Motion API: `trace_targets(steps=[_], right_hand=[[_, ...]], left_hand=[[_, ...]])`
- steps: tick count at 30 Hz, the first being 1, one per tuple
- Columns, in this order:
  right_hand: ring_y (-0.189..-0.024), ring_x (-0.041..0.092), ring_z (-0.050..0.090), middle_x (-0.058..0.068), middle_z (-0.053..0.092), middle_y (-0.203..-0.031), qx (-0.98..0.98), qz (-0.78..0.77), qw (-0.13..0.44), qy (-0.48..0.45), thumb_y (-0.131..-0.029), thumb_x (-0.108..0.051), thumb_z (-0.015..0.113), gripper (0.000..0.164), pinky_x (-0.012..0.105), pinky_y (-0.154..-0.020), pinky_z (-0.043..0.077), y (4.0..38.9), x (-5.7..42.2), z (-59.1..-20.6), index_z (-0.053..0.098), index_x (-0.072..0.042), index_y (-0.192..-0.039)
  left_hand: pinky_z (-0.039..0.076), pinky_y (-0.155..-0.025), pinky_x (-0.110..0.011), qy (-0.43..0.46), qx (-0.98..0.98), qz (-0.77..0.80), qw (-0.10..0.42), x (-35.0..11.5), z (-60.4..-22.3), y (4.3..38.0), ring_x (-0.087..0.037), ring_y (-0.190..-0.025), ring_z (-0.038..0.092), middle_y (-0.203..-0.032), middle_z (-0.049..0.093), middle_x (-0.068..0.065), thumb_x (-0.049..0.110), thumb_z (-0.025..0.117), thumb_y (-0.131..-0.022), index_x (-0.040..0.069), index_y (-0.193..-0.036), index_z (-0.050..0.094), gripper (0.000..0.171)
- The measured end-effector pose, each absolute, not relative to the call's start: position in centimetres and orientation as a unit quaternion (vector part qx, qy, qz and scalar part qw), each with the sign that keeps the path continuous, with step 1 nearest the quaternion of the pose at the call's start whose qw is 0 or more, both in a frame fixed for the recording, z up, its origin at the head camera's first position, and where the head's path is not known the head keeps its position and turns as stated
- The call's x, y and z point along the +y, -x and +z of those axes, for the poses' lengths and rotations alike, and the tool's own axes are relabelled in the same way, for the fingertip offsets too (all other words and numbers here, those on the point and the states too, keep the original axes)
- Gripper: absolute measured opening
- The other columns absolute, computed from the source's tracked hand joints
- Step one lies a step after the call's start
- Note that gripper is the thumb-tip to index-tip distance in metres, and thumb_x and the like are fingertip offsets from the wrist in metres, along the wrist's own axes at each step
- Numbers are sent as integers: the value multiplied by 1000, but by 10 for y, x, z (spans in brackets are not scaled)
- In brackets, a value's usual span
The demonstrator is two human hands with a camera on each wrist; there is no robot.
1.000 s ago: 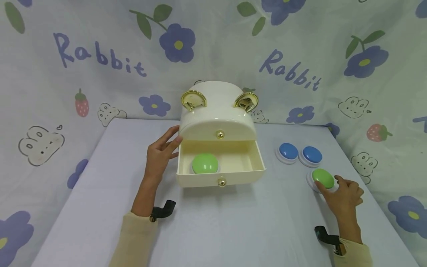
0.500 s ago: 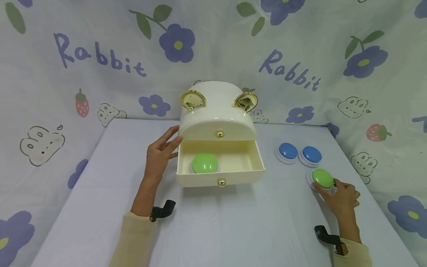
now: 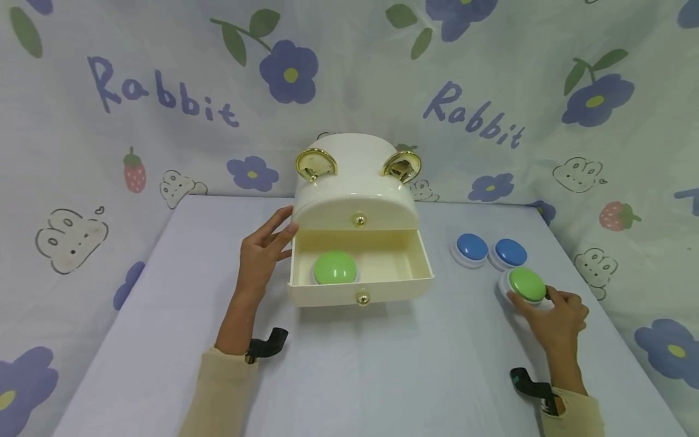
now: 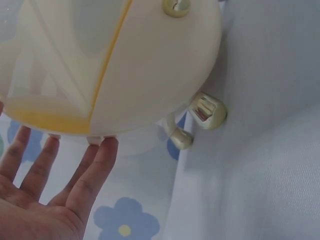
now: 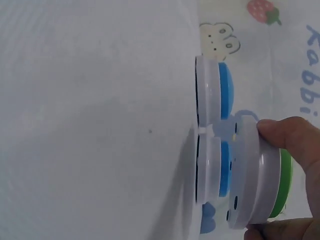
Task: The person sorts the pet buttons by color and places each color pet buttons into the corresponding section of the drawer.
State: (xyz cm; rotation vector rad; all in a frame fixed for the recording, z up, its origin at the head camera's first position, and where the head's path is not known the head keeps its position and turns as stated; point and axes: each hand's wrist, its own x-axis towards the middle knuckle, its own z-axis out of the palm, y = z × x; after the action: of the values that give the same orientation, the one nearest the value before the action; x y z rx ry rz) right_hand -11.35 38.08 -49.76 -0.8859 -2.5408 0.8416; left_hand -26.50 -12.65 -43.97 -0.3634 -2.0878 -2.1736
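Observation:
My right hand (image 3: 562, 318) pinches a round push button (image 3: 527, 284) with a green dome and white base. In the right wrist view, thumb and finger grip the rim of that base (image 5: 255, 172), which hangs just above the table. My left hand (image 3: 259, 255) rests its fingers against the left side of a cream toy-like cabinet (image 3: 355, 158) with gold ears. Those fingers (image 4: 90, 175) look nearly straight along the cabinet wall in the left wrist view. Its lower drawer (image 3: 327, 295) is pulled out, and another green push button (image 3: 335, 267) sits in the drawer's left part.
Two blue push buttons (image 3: 472, 247) (image 3: 511, 252) stand side by side on the white-covered table (image 3: 382, 370), right of the cabinet and just beyond the lifted green one. A printed curtain (image 3: 355, 73) rises behind the table.
My right hand has closed its fingers on the green push button and raised it slightly, a little to the left. The left hand, cabinet and blue buttons have stayed put.

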Motion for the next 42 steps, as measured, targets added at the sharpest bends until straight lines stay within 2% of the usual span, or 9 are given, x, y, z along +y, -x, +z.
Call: trace_targets(steps=[8, 18, 32, 42], right_hand=[[-133, 46, 22, 31, 34, -136, -893, 307, 171, 282, -81, -51, 80, 92, 71, -95, 27, 113, 364, -479, 47, 8, -143], [-134, 40, 26, 25, 37, -138, -899, 324, 182, 233, -79, -46, 84, 86, 68, -95, 37, 113, 329, -447, 52, 2, -142], [-129, 38, 32, 22, 43, -134, -909, 326, 206, 158, -75, -34, 90, 84, 67, -93, 41, 118, 290, -417, 54, 5, -140], [-124, 32, 37, 16, 49, -123, -899, 355, 241, 89, -70, -25, 94, 76, 57, -91, 40, 122, 258, -399, 61, 4, -133]], left_hand=[[63, -81, -31, 119, -686, -716, 53, -126, -438, 265, -16, -117, 63, -147, 52, 8, 35, 70, -96, 26, -142, 59, 48], [62, -81, -30, 116, -690, -712, 56, -127, -440, 265, -16, -116, 63, -148, 52, 7, 35, 69, -96, 25, -143, 59, 48], [62, -82, -32, 118, -689, -714, 51, -126, -437, 263, -17, -118, 62, -148, 51, 6, 33, 69, -97, 23, -142, 59, 48], [62, -82, -32, 115, -695, -708, 55, -127, -439, 264, -18, -122, 61, -150, 49, 9, 36, 70, -96, 27, -142, 59, 48]])
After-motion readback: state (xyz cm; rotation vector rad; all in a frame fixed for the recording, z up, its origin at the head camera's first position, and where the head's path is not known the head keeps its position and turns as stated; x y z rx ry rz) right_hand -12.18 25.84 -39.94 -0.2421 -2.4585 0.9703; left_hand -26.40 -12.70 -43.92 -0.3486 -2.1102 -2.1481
